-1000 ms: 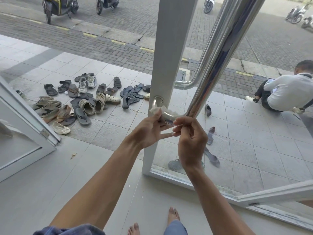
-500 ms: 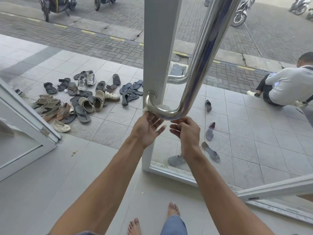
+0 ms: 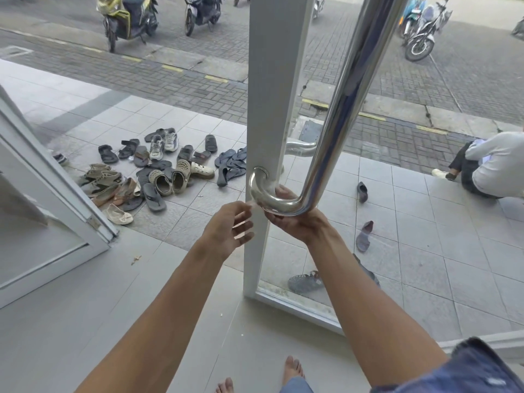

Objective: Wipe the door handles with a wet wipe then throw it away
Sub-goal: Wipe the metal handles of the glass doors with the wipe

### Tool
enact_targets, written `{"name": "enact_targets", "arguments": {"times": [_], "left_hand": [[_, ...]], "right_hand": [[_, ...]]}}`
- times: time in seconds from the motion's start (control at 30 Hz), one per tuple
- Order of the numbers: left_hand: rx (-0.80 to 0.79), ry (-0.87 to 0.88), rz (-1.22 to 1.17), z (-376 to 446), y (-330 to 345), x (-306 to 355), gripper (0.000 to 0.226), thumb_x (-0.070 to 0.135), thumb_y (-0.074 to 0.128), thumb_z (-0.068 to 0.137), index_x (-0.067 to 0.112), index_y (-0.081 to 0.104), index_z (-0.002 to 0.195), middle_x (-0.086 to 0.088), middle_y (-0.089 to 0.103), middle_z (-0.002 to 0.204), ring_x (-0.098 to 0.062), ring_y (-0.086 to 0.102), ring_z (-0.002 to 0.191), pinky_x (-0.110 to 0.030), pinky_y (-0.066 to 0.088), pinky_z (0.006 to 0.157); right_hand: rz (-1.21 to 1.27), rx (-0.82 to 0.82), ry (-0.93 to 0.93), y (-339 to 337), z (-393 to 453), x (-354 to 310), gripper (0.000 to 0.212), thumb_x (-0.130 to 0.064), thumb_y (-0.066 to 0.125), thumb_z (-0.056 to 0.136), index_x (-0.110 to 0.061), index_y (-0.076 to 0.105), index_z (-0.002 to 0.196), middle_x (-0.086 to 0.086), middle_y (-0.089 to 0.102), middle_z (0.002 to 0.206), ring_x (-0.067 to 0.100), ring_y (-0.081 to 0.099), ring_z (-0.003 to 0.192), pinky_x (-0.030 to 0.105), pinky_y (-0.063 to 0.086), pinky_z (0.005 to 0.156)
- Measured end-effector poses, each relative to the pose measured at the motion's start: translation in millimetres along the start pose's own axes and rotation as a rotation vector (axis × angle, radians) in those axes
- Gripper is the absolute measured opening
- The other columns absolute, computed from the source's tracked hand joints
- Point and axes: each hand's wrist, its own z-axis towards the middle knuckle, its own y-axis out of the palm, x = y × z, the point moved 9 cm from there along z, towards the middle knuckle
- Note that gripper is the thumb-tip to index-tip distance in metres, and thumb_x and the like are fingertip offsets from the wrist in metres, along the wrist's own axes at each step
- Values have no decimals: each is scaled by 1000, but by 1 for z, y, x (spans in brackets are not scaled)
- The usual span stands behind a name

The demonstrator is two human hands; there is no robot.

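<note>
1. The right hand [image 3: 297,222] cups the lower bend of the handle [image 3: 344,109] from beneath. Its fingers [image 3: 283,191] curl up behind the bar, so it grips the steel where the bar turns toward the door frame [image 3: 269,80].

2. The left hand [image 3: 226,234] hangs just left of that bend, apart from the metal. Its fingers are spread wide and loosely bent, and they hold nothing I can make out.

3. The wipe [image 3: 251,203] shows only as a faint pale scrap between the left fingertips and the bend. Whether it is also pressed under the right palm against the bar, I cannot tell.

4. From the right fingers, the handle's long axis runs up and to the right, a straight polished tube rising out of view at the top. The short leg curves left from the fingers into the frame mount.

5. My judgement: the bend is being wiped, and most of the tube above the fingers remains to be done. The right hand is the nearer one, already on the bar, so the coming stroke would slide upward along that axis.

6. A second handle [image 3: 300,148] shows through the glass, beyond the fingers on the outer face. It looks untouched.

7. Sandals [image 3: 158,171] lie on the tiles outside, well left of both hands.
</note>
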Motion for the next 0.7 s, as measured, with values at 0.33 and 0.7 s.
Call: {"name": "enact_targets", "arguments": {"times": [0.33, 0.7], "left_hand": [[77, 82, -80, -7, -17, 6, 22, 10, 56, 83, 17, 68, 101, -2, 61, 90, -19, 60, 82, -33, 53, 74], [49, 131, -52, -18, -15, 6, 17, 11, 58, 87, 16, 69, 99, -1, 65, 87, -19, 62, 82, -33, 54, 74]], "right_hand": [[-210, -264, -107, 12, -6, -10, 26, -6, 47, 100, -5, 73, 98, 11, 72, 104, 24, 68, 103, 36, 53, 99], [-261, -253, -7, 17, -17, -23, 53, -36, 43, 101, 4, 54, 134, 15, 67, 122, 26, 67, 106, 38, 49, 101]]}}
